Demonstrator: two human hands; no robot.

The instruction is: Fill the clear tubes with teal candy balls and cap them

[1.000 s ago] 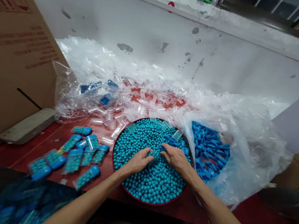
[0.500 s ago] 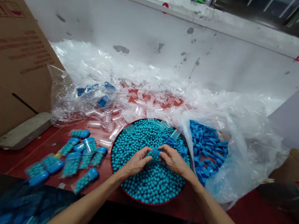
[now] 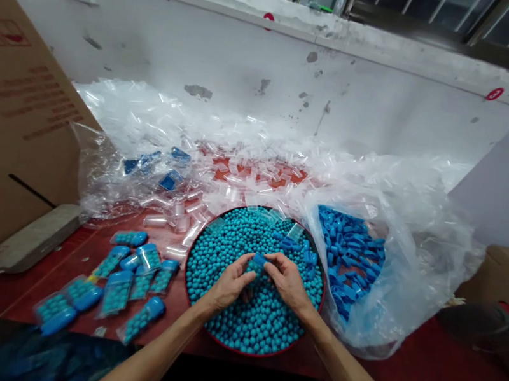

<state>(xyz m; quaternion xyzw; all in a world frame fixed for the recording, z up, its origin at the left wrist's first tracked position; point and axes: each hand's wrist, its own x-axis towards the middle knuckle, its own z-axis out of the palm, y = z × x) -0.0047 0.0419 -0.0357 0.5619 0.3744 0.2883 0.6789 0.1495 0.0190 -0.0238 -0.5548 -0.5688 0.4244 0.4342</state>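
Over a round red-rimmed basin (image 3: 188, 293) full of small turquoise balls (image 3: 257, 326), my two hands meet at a small clear container with a blue cap (image 3: 259, 259). My left hand (image 3: 228, 284) pinches its left side between thumb and fingers. From the right, the fingers of my right hand (image 3: 288, 281) are closed on the cap end. Much of the container is hidden by the fingers. Several loose blue caps (image 3: 288, 243) lie on the balls at the basin's far right.
Filled blue-capped containers (image 3: 116, 292) lie on the red table (image 3: 96, 243) to the left. Clear empty containers (image 3: 182, 218) are heaped behind. On the right, a plastic bag (image 3: 391, 302) holds blue caps (image 3: 351, 251). A cardboard box (image 3: 17, 133) stands left, a jar (image 3: 494, 325) right.
The view has shifted slightly. The blue cap now shows more plainly between my fingers, tilted upright, with my right fingers set against its right side. Both hands stay over the basin.
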